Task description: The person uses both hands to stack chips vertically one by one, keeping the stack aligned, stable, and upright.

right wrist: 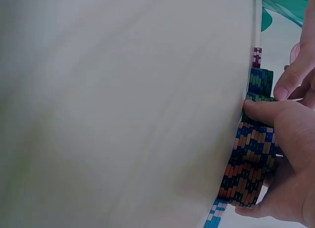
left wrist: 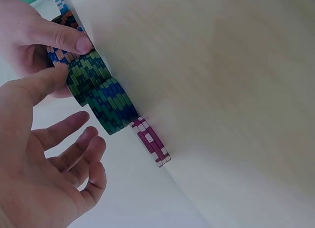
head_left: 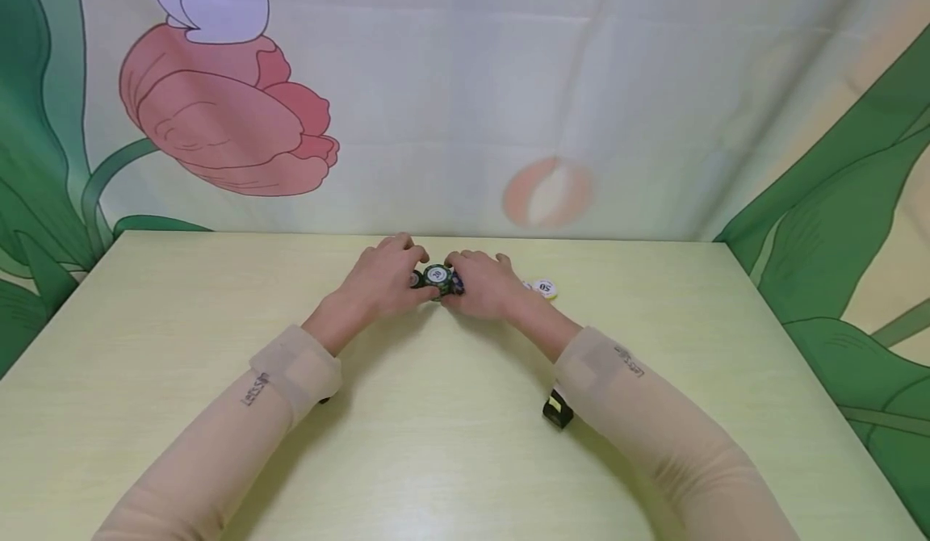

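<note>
Upright stacks of poker chips stand in a close row at the table's far side. Both hands meet at a green stack (head_left: 437, 275), its top chip marked 20. My left hand (head_left: 385, 276) touches this stack with its thumb (left wrist: 51, 80); its other fingers are loosely bent and apart from the chips. My right hand (head_left: 483, 284) grips the row, its thumb (right wrist: 261, 110) against the green stack and its other fingers bent around the neighbouring blue-and-orange stack (right wrist: 252, 139) and dark orange-patterned stack (right wrist: 241, 183). Another green-and-blue stack (left wrist: 113, 106) is beside the left fingers.
A short purple-and-white stack (left wrist: 150, 142) ends the row on the left. White chips (head_left: 545, 288) lie right of my right hand, and a light-blue-and-white stack (right wrist: 215, 213) shows there too. Behind the pale table (head_left: 436, 444) hangs a printed curtain (head_left: 436, 105).
</note>
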The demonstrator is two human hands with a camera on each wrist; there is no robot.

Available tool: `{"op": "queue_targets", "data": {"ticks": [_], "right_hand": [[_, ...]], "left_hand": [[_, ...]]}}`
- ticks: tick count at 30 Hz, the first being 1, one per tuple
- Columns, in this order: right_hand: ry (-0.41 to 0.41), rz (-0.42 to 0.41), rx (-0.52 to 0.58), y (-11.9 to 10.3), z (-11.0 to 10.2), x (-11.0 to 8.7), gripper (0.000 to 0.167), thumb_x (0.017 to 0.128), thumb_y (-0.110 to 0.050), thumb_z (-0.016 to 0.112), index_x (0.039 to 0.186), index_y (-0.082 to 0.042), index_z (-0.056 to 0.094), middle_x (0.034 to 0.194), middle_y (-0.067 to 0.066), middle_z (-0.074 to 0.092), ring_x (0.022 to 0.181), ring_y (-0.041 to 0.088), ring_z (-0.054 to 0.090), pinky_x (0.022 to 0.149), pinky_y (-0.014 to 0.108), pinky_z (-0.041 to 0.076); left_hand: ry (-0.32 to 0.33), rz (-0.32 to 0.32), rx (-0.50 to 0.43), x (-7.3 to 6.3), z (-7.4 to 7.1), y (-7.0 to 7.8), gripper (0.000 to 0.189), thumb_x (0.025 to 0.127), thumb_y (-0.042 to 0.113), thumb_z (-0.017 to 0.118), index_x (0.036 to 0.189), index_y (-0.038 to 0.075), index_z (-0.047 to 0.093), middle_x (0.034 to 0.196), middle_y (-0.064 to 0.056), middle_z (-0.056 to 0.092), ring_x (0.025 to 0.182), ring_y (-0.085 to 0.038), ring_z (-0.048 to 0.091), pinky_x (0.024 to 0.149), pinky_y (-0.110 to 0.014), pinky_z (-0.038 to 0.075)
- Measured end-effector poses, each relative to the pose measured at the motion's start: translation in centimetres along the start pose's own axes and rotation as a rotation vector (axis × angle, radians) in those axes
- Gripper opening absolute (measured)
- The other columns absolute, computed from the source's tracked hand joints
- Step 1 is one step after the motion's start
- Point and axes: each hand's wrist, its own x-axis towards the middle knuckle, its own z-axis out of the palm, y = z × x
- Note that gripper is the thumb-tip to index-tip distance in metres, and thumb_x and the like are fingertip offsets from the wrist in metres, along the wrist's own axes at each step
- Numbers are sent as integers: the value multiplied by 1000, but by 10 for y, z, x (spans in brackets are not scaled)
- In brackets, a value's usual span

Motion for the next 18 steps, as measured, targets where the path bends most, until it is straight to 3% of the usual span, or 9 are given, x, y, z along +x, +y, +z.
{"op": "queue_targets", "data": {"ticks": [9, 18], "right_hand": [[-18, -7, 42, 5, -5, -10, 73, 96, -38, 72, 153, -5, 41, 148, 15, 52, 136, 32, 48, 111, 65, 27], [2, -29, 61, 24, -28, -41, 74, 100, -46, 65, 155, -3, 39, 156, 17, 43, 143, 35, 39, 115, 62, 24]], "left_hand": [[-16, -21, 11, -7, -7, 2, 56, 96, 40, 72, 137, 4, 59, 134, -19, 53, 124, -36, 50, 96, -57, 40], [-31, -11, 0, -16, -16, 2, 55, 97, 39, 70, 138, 5, 58, 135, -17, 53, 127, -36, 48, 99, -58, 37]]}}
